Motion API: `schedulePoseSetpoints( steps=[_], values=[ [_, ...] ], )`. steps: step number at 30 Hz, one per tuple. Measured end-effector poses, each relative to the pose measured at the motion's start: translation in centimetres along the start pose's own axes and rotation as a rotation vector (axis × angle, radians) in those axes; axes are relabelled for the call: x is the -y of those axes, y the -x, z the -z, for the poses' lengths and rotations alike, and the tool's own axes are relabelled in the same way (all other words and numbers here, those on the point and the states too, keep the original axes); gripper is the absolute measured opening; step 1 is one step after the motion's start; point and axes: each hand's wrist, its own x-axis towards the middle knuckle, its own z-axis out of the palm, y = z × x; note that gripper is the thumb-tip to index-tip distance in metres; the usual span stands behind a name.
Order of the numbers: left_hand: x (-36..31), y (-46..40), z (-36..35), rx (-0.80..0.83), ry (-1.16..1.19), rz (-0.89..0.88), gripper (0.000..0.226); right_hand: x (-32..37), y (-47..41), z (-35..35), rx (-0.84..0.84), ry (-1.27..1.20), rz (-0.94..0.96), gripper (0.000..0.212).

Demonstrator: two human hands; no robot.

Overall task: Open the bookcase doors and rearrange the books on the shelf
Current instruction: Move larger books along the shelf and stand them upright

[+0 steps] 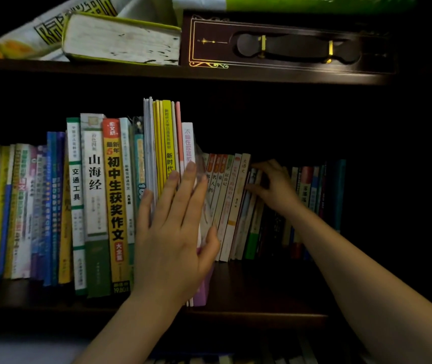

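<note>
We're looking straight into the bookcase, no door in sight, so we judge it already open, and both our hands are in among the books on the middle shelf (257, 315). Our left hand (175, 232), centre of the frame, lies flat with fingers straight against the spines of the tall yellow-and-white books (163, 137), thumb spread towards the shorter leaning books (225, 206) beside it. Nothing pinched there: that grip is open and pressing, and we read it as a brace, keeping the tall group upright while the other hand works.

Over to centre right, our right hand (272, 185) reaches deeper into the shadow, fingers curled onto the tops of the small dark books (255, 179) just right of the leaning ones. It looks like a pinch on one or two spines, but the light is poor and we can't tell exactly which book is held. The slant of the leaning books suggests a loose spot in the row, which is likely why we steady one side.

Left of the bracing hand, the orange-and-yellow essay book (116, 206) and the white-spined book (94, 177) stand snug. On the upper shelf, a thick green-edged book (120, 39) lies flat beside a dark gold-trimmed box (288, 43).
</note>
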Motion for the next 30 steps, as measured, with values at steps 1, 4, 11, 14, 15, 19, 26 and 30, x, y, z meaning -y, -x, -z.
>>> schedulePoseSetpoints(
  steps=[1, 4, 11, 14, 15, 19, 26, 30],
  values=[
    [0.0, 0.0, 0.0, -0.001, 0.004, 0.000, 0.065, 0.2, 0.3, 0.4, -0.037, -0.035, 0.032, 0.046],
    [-0.1, 0.0, 0.1, 0.008, -0.007, -0.005, 0.064, 0.8, 1.3, 1.5, -0.085, -0.161, 0.046, 0.039],
    [0.0, -0.1, 0.1, 0.006, -0.009, -0.009, 0.064, 1.7, 2.1, 0.2, -0.069, -0.244, -0.111, 0.058],
    [0.0, 0.0, 0.1, 0.001, -0.004, -0.008, 0.064, 2.0, 2.0, -0.3, -0.059, -0.227, -0.149, 0.052],
    [0.0, 0.0, 0.1, 0.001, -0.006, -0.010, 0.064, 2.1, 2.1, -0.4, -0.072, -0.217, -0.165, 0.048],
    [0.0, 0.0, 0.2, 0.009, -0.004, -0.006, 0.063, 2.6, 2.5, -0.1, -0.178, -0.267, -0.142, 0.040],
    [-0.1, 0.0, 0.1, 0.003, 0.003, -0.007, 0.063, 3.9, 4.7, 2.5, -0.364, -0.396, -0.125, 0.060],
    [-0.2, 0.0, 0.2, 0.015, 0.000, -0.009, 0.063, 4.0, 7.0, 1.6, -0.116, -0.399, -0.199, 0.094]
  ],
)
